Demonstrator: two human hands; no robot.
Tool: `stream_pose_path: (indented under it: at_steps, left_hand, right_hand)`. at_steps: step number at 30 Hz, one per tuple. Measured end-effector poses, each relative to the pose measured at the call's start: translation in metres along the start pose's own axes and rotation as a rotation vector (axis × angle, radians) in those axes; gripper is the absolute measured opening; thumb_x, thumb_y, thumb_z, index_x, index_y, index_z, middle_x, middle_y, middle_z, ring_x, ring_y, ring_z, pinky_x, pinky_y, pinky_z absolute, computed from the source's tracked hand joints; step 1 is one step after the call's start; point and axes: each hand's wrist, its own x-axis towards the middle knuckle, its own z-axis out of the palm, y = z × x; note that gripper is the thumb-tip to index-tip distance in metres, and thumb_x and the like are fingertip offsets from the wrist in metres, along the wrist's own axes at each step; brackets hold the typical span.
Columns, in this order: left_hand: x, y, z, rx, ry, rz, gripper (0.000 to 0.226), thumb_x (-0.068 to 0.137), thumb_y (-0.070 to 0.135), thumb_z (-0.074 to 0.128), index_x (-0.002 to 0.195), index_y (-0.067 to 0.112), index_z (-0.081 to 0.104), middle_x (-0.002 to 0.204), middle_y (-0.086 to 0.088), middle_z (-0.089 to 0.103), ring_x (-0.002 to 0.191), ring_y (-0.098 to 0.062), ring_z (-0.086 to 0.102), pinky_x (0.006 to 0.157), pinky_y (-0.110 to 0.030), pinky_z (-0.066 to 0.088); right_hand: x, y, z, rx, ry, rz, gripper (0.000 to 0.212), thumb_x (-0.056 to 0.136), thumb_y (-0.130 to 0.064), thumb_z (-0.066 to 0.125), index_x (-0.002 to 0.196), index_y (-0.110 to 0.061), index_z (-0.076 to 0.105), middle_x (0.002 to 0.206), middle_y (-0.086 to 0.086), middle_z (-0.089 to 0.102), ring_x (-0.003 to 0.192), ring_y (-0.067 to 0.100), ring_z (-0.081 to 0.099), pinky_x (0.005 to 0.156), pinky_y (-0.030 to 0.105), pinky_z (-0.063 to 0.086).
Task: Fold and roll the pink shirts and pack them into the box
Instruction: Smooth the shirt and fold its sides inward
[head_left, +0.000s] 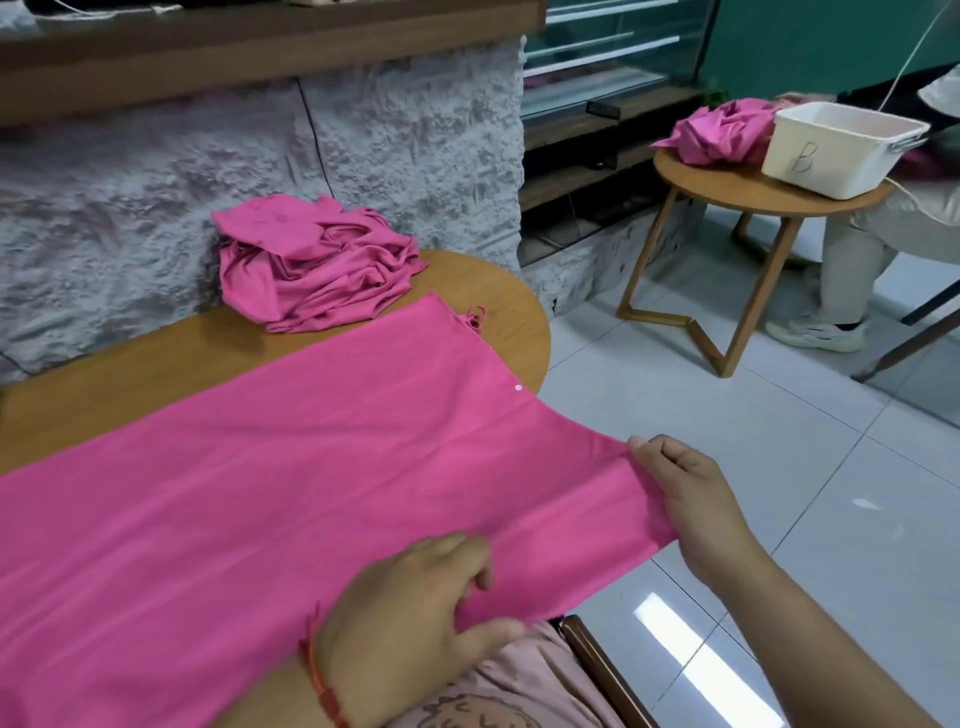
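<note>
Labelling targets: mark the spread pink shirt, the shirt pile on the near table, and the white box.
spread pink shirt (311, 467): head view, middle of the flat fabric.
shirt pile (311, 262): head view, centre of the heap.
white box marked B (836, 169): head view, front wall.

Soft, even indoor light fills the room, and shadows are faint. The pink shirt (311, 467) looks saturated and evenly lit. The glossy floor (779, 457) mirrors a white strip of glare near the bottom edge. Wide-angle distortion bows the wooden ledge (260, 41). The box (836, 156) looks slightly smeared.
</note>
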Motion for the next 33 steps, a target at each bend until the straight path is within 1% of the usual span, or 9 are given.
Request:
stream_pose_path:
  at_steps: [3, 7, 10, 14, 18, 21, 25, 29, 33]
  left_hand:
    - [-0.028, -0.024, -0.009, 0.001, -0.006, -0.12, 0.054, 0.085, 0.09, 0.03, 0.098, 0.041, 0.05, 0.1, 0.026, 0.056, 0.088, 0.008, 0.055, 0.071, -0.017, 0.048]
    - [-0.059, -0.045, -0.015, -0.084, -0.219, -0.234, 0.035, 0.086, 0.071, 0.059, 0.1, 0.039, 0.063, 0.101, 0.031, 0.063, 0.087, 0.008, 0.061, 0.079, -0.02, 0.052]
    - [-0.064, -0.044, -0.015, -0.106, -0.286, -0.246, 0.02, 0.09, 0.057, 0.063, 0.097, 0.038, 0.067, 0.093, 0.03, 0.066, 0.081, 0.008, 0.061, 0.08, -0.02, 0.052]
    - [-0.072, -0.044, -0.016, -0.106, -0.307, -0.265, 0.033, 0.091, 0.068, 0.055, 0.099, 0.037, 0.063, 0.098, 0.028, 0.066, 0.084, 0.007, 0.06, 0.078, -0.016, 0.05]
    - [-0.079, -0.04, -0.011, -0.027, -0.356, -0.261, 0.063, 0.083, 0.079, 0.026, 0.107, 0.032, 0.06, 0.099, 0.02, 0.064, 0.088, -0.001, 0.057, 0.083, -0.018, 0.046]
    - [-0.077, -0.037, -0.009, 0.002, -0.335, -0.252, 0.037, 0.102, 0.064, 0.038, 0.101, 0.033, 0.056, 0.104, 0.017, 0.063, 0.095, -0.003, 0.058, 0.084, -0.017, 0.043]
    - [-0.079, -0.033, -0.011, -0.012, -0.22, -0.27, 0.034, 0.106, 0.057, 0.037, 0.095, 0.026, 0.044, 0.107, 0.005, 0.064, 0.104, -0.014, 0.061, 0.09, -0.028, 0.046]
    - [-0.09, -0.04, -0.011, -0.057, -0.148, -0.28, 0.039, 0.095, 0.076, 0.038, 0.087, 0.039, 0.043, 0.087, 0.018, 0.059, 0.082, 0.0, 0.057, 0.077, -0.024, 0.049]
    - [-0.103, -0.049, -0.011, -0.132, -0.173, -0.339, 0.078, 0.069, 0.103, 0.024, 0.096, 0.04, 0.06, 0.097, 0.025, 0.064, 0.084, 0.005, 0.06, 0.079, -0.018, 0.05]
  right_hand:
    - [0.006, 0.006, -0.008, -0.188, 0.079, 0.022, 0.04, 0.089, -0.032, 0.072, 0.061, -0.019, 0.047, 0.057, -0.005, 0.035, 0.05, 0.01, 0.03, 0.053, 0.028, 0.025]
    - [0.007, 0.014, -0.006, -0.371, 0.123, 0.054, 0.037, 0.081, -0.018, 0.07, 0.056, -0.019, 0.043, 0.049, -0.006, 0.036, 0.045, 0.009, 0.029, 0.049, 0.026, 0.027]
    - [0.008, 0.014, -0.003, -0.414, 0.135, 0.044, 0.031, 0.076, -0.021, 0.069, 0.058, -0.018, 0.044, 0.048, -0.007, 0.037, 0.044, 0.009, 0.031, 0.052, 0.027, 0.029]
    - [0.011, 0.01, -0.004, -0.49, 0.127, 0.029, 0.032, 0.075, -0.028, 0.073, 0.062, -0.018, 0.046, 0.046, -0.008, 0.04, 0.041, 0.008, 0.033, 0.052, 0.026, 0.033]
    - [0.01, 0.003, -0.008, -0.507, 0.095, 0.021, 0.037, 0.08, -0.024, 0.079, 0.064, -0.019, 0.046, 0.048, -0.008, 0.039, 0.042, 0.008, 0.032, 0.052, 0.027, 0.031]
    - [0.012, -0.008, -0.011, -0.47, 0.094, 0.0, 0.025, 0.083, -0.011, 0.074, 0.071, -0.022, 0.056, 0.049, -0.008, 0.045, 0.042, 0.007, 0.033, 0.053, 0.027, 0.03]
    - [0.007, -0.02, -0.011, -0.478, 0.074, -0.026, 0.026, 0.083, -0.004, 0.069, 0.077, -0.028, 0.066, 0.049, -0.007, 0.046, 0.041, 0.008, 0.036, 0.055, 0.028, 0.032]
    - [0.007, -0.019, -0.012, -0.578, 0.037, -0.028, 0.025, 0.085, -0.009, 0.071, 0.078, -0.033, 0.068, 0.049, -0.005, 0.05, 0.041, 0.007, 0.041, 0.054, 0.027, 0.034]
    - [0.007, -0.005, -0.013, -0.832, -0.007, -0.007, 0.018, 0.083, -0.027, 0.08, 0.074, -0.036, 0.067, 0.061, -0.004, 0.065, 0.057, 0.011, 0.061, 0.054, 0.028, 0.041]
